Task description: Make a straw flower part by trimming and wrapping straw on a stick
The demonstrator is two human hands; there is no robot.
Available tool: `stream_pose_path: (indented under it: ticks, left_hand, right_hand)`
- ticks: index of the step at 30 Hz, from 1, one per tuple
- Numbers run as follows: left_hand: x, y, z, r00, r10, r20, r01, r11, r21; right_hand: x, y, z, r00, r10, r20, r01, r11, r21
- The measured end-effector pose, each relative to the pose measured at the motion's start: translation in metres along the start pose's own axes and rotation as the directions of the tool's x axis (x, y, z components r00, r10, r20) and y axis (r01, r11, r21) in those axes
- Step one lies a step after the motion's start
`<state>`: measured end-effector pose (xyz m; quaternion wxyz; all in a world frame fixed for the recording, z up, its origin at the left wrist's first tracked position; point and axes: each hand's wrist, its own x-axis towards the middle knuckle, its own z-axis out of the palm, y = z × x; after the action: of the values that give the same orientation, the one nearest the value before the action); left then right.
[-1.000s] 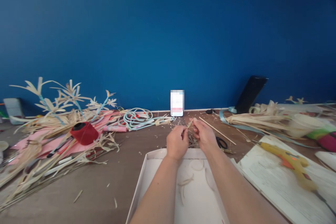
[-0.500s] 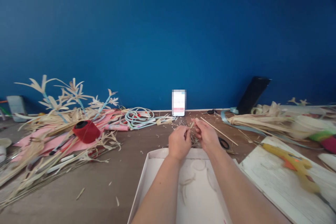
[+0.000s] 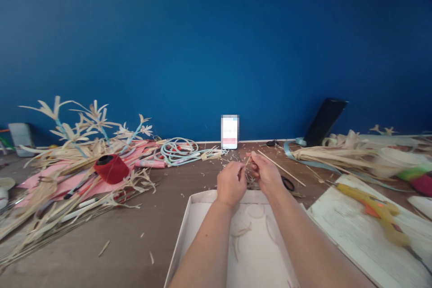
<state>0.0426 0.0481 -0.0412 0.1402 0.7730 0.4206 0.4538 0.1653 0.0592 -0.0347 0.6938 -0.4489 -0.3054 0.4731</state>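
Observation:
My left hand (image 3: 231,184) and my right hand (image 3: 267,172) meet above the far edge of a shallow white box (image 3: 189,229). Both are closed, pinching a thin pale straw strip (image 3: 247,160) between their fingertips. Curled straw offcuts (image 3: 240,233) lie inside the box under my forearms. A small heap of straw scraps (image 3: 251,183) lies on the brown table just beyond the hands.
A red thread spool (image 3: 111,168) sits among dried straw flowers (image 3: 77,130) at left. A light blue cord (image 3: 177,150) and a phone (image 3: 229,132) lie by the blue wall. A yellow glue gun (image 3: 380,211) rests on a white board (image 3: 344,229) at right, near black scissors (image 3: 287,184).
The hands stay together on the strip with only slight finger movement. The view has shifted a little.

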Motion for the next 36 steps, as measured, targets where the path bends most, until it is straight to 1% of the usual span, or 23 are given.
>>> stream_pose_path:
  ticks: [20,28,36]
  left_hand:
    - [-0.0003,0.0029,-0.0028,1.000,-0.001,0.024,0.000,1.000,0.027]
    - [-0.0007,0.0037,-0.0024,0.999,0.005,0.034,-0.006,0.999,0.048]
    - [-0.0007,0.0048,-0.0025,0.999,0.007,0.047,-0.010,0.997,0.074]
  right_hand:
    - [-0.0010,-0.0033,0.0025,1.000,-0.017,0.001,0.017,0.999,-0.033]
    - [-0.0011,-0.0011,0.0032,0.996,-0.069,-0.049,0.063,0.991,-0.119]
    - [-0.0040,-0.0001,0.0075,0.995,-0.080,-0.066,0.072,0.991,-0.111]
